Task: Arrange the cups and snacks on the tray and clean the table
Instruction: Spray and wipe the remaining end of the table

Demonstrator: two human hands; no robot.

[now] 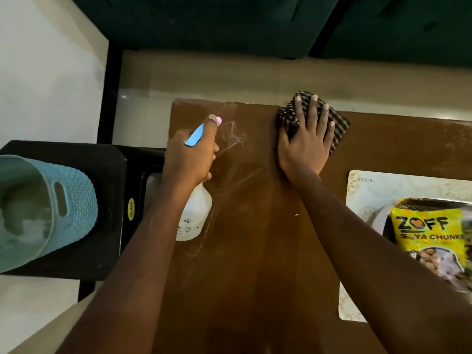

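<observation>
Basket: pale blue plastic basket [63,200] at the far left, with a knitted-looking outer wall and a slot handle. Its round mouth faces the camera; the inside is grey-green with pale patches, and its contents cannot be made out.
Stool: the basket rests on a black, square-cornered stool [109,175] just left of the tabletop.
Left hand: the left hand [189,154] is curled round the head of the spray bottle, with one finger along the top by the nozzle.
Spray bottle: white translucent plastic spray bottle [195,215] with a printed label, a flat blue trigger [195,136] and a pink nozzle [219,120], held over the tabletop's left edge with the nozzle pointing far.
Tabletop: smooth brown wood-look tabletop [255,251] with a rounded far-left corner.
Streaks: whitish wet streaks [229,139] lie on the surface just right of the nozzle.
Right hand: the right hand [306,139] lies flat, fingers straight and spread, pressing down on the cloth.
Cloth: a folded cloth [339,126] with dark and tan stripes and a ribbed weave lies at the tabletop's far edge.
Tray: pale rectangular tray [362,190] with rounded corners and a faint ornamental print, on the right side of the tabletop.
Snack packet: a glossy yellow snack packet [429,226] marked ZOFF SOYA CHUNKS lies on the tray.
Sofa: dark green upholstered sofa [229,21] beyond the tabletop.
</observation>
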